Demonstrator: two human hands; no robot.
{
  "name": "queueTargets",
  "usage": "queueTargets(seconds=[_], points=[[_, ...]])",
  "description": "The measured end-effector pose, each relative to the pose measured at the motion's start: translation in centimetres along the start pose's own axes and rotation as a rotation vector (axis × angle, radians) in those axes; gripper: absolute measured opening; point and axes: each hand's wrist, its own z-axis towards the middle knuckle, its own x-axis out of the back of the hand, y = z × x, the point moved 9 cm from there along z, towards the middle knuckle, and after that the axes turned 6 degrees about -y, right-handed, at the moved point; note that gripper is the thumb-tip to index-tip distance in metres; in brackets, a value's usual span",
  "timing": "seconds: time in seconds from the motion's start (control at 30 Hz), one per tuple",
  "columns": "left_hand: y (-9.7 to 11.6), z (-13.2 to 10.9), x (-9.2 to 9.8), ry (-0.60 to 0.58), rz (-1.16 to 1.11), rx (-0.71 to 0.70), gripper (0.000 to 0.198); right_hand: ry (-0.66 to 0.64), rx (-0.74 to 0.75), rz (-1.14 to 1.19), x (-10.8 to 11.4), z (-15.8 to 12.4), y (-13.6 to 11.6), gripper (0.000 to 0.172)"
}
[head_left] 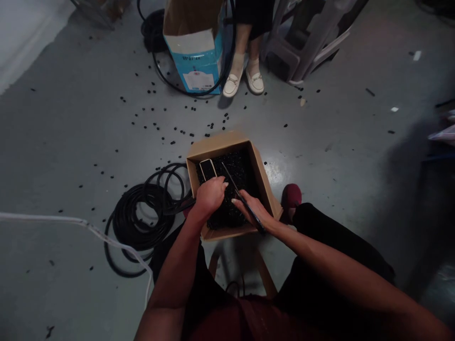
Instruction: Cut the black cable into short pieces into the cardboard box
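Note:
A brown cardboard box [268, 189] stands between my knees, holding many small black pieces [231, 213]. My left hand [211, 194] is closed over its left part. A black hose [179, 206] runs from a coil up to this hand, and its end is hidden by the fingers. My right hand [254, 208] grips a long thin-bladed cutting tool [231, 177] with a dark handle. Its blade points up and left, past my left fingertips; I cannot tell whether it is a knife or scissors. A dark rectangular object with a pale rim [208, 169] lies in the box.
The coil of black hose [124, 218] lies on the floor at left, with a white cord [76, 220] nearby. Ahead are a blue-and-white carton [195, 61], a seated person's white shoes [232, 84] and a plastic stool [302, 57]. Small black bits dot the floor.

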Motion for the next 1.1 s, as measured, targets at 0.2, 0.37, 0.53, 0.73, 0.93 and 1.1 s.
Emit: queueTargets(seconds=[0.2, 0.37, 0.53, 0.73, 0.93, 1.1], points=[[-0.3, -0.1, -1.1, -0.124, 0.159, 0.069, 0.033, -0.032, -0.028, -0.018, -1.2, -0.2, 1.0, 0.018], [-0.4, -0.2, -1.6, -0.195, 0.208, 0.099, 0.034, -0.088, -0.064, -0.03, -1.8, -0.2, 1.8, 0.018], [-0.4, -0.3, -2.2, -0.266, 0.248, 0.112, 0.036, -0.149, -0.082, -0.118, -2.2, -0.4, 2.3, 0.02], [-0.8, -0.1, -3.9, -0.382, 0.289, 0.152, 0.037, -0.21, -0.087, -0.195, -2.7, -0.9, 2.8, 0.022], [-0.1, 0.7, -1.9, -0.177, 0.053, 0.022, 0.037, -0.158, -0.097, -0.077, -1.5, -0.5, 3.2, 0.022], [0.4, 0.6, 1.3, 0.044, -0.575, -0.109, 0.041, -0.025, -0.067, 0.103, 1.6, 0.0, 2.8, 0.032]])
